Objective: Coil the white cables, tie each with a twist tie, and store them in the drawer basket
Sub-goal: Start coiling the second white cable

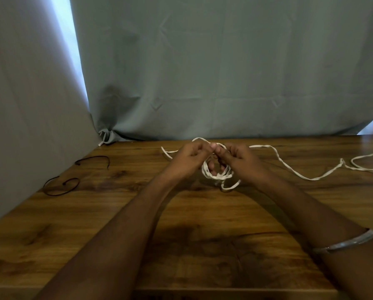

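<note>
Hands meet above the far middle of the surface [181, 217], both forearms reaching forward from the near edge. The left hand [188, 158] has its fingers curled, thumb and fingertip pinching the top of a small coil of white cable [217, 173]. The right hand [238, 159] faces it, fingers also curled and pinching the same coil from the other side, thumb tips nearly touching. The coil hangs between the two hands, its lower loops just above or touching the wood; which one cannot be told. A silver bangle [343, 243] sits on the right forearm.

From the coil, the loose length of cable runs right across the brown wood-grain surface towards another white loop [367, 163] near the right edge. A short white loop also trails left behind the left hand.

Grey-green curtain fabric [224, 72] hangs behind and along the left side, with bright light at the gaps. Two black twist ties [61, 187] lie curled on the left of the surface, well apart from the hands.
</note>
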### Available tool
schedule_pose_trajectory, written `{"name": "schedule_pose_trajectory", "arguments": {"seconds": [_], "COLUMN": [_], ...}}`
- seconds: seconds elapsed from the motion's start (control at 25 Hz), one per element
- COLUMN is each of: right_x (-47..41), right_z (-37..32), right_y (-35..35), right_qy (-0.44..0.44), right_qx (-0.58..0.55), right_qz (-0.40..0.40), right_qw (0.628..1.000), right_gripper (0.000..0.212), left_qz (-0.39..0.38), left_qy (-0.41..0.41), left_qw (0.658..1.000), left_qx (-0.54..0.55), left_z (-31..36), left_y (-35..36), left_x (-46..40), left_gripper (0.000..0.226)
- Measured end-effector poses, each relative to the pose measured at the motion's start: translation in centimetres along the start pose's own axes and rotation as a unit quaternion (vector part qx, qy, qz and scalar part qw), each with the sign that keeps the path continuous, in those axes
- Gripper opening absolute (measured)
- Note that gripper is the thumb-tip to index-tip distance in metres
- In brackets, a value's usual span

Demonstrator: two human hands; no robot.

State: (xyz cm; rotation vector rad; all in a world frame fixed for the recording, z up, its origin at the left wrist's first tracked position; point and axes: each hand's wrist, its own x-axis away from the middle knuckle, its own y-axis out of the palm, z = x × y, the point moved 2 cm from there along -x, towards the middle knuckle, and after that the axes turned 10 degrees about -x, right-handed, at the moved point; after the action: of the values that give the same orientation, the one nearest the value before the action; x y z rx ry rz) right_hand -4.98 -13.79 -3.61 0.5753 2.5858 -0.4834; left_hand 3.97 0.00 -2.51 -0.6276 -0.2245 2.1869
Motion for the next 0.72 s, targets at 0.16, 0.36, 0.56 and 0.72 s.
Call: {"name": "schedule_pose_trajectory", "arguments": {"seconds": [0.16, 0.36, 0.56, 0.72], "right_x": [0.2, -0.2, 0.2, 1.1], "right_z": [0.1, -0.6, -1.7, -2.1], "right_y": [0.3, -0.1, -0.6, -0.3], "right_qy": [-0.023, -0.059, -0.125, -0.085], "right_qx": [-0.001, -0.068, 0.026, 0.053], "right_qz": [0.001, 0.008, 0.08, 0.042], "right_qw": [1.0, 0.996, 0.989, 0.994], "right_gripper": [0.046, 0.032, 0.021, 0.035], "left_qz": [-0.059, -0.07, 0.013, 0.198], "left_qy": [-0.069, -0.049, -0.019, -0.036], "left_qw": [0.991, 0.975, 0.962, 0.948], "left_qx": [0.094, 0.205, 0.273, 0.248], "left_z": [0.6, 1.8, 1.7, -0.6], "left_y": [0.0, 0.3, 0.9, -3.3], "left_x": [0.6, 0.5, -0.3, -1.8], "left_gripper": [0.046, 0.041, 0.033, 0.043]}}
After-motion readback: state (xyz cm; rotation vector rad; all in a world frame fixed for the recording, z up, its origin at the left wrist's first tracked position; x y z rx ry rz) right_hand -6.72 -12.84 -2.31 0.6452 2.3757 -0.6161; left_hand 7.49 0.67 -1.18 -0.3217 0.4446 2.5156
